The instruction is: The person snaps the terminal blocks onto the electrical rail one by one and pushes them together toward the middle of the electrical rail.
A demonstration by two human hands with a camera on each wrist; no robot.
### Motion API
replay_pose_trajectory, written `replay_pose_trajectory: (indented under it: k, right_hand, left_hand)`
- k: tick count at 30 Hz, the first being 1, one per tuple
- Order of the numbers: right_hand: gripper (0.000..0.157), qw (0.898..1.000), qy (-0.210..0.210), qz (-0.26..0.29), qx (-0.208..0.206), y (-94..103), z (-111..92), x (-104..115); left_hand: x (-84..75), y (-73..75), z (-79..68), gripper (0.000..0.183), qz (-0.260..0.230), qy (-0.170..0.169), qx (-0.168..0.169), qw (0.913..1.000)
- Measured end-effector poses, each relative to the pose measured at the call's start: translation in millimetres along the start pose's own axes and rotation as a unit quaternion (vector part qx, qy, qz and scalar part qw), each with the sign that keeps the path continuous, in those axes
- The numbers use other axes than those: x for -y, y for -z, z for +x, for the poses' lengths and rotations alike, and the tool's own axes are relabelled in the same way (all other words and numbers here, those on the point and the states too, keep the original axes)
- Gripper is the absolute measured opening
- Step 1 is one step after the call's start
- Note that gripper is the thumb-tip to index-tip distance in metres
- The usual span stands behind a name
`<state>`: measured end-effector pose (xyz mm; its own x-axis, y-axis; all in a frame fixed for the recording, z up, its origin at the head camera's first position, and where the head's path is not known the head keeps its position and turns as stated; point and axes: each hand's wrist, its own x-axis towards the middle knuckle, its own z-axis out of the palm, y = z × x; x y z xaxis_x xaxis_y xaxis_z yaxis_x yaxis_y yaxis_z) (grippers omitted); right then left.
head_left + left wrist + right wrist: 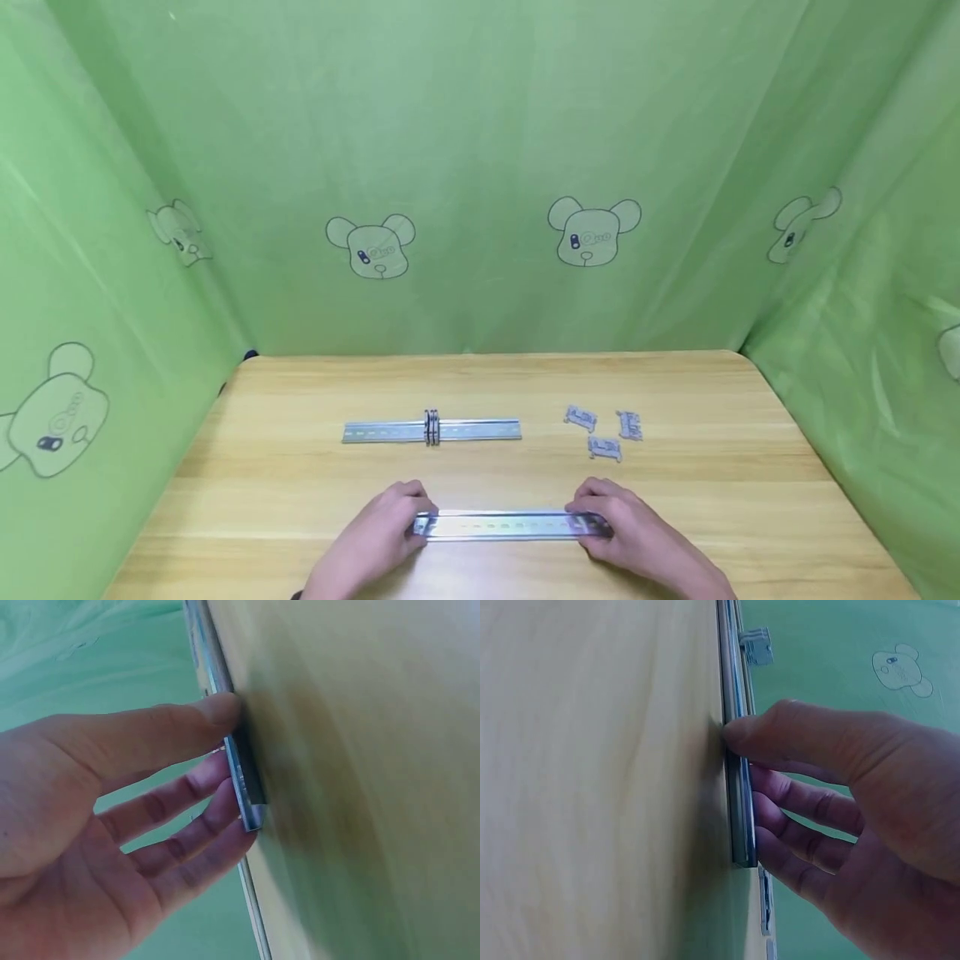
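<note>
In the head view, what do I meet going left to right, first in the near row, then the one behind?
Near: left hand, held metal strip, right hand. Behind: second metal strip, three gray pieces.

Gripped rail (498,526) partly hidden, forearms (335,577) cropped

No lettering can be read — only bear-head emblems (595,235) on the green curtain (480,125), their small marks (589,239) illegible.

Beneath the left hand (378,533) and right hand (633,529), a pale wood-grain tabletop (285,479) with rounded far corners; beyond them and to either side, creased green sheets (480,125) printed with outlined big-eared heads (378,250); diffuse light.
</note>
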<state>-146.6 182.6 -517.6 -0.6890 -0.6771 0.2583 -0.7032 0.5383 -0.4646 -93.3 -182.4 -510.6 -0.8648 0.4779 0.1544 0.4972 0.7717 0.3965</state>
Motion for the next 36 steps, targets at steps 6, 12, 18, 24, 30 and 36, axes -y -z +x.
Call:
replay_pose_trajectory:
  k: [6, 12, 18, 24, 30, 36]
  right_hand:
    - [0.030, 1.000, -0.014, 0.001, 0.015, 0.1, 2, 5]
    - [0.028, 0.999, -0.032, -0.008, 0.035, 3.4, 8, 7]
    - [0.028, 0.998, -0.042, -0.010, 0.037, 2.1, 9, 6]
    - [0.028, 0.996, -0.089, 0.001, -0.007, 20.8, 14, -7]
    - [0.029, 0.981, -0.170, -0.041, -0.083, 44.2, 28, -35]
    - [0.035, 0.963, -0.233, -0.087, -0.101, 43.8, 41, -42]
  left_hand:
    - [-0.6, 11.3, -0.2, 0.022, -0.010, -0.001, 0.005, 0.9999]
    - [3.3, 14.8, 3.1, 0.023, -0.012, 0.004, 0.013, 0.9998]
    - [7.3, 11.8, 1.9, 0.026, -0.011, 0.006, 0.007, 0.9999]
    - [9.6, 11.6, 1.5, 0.027, -0.014, 0.008, 0.006, 0.9999]
    - [8.3, 14.7, 2.7, 0.027, -0.018, 0.011, 0.010, 0.9997]
    - [7.5, 13.8, 2.6, 0.027, -0.014, 0.010, 0.011, 0.9998]
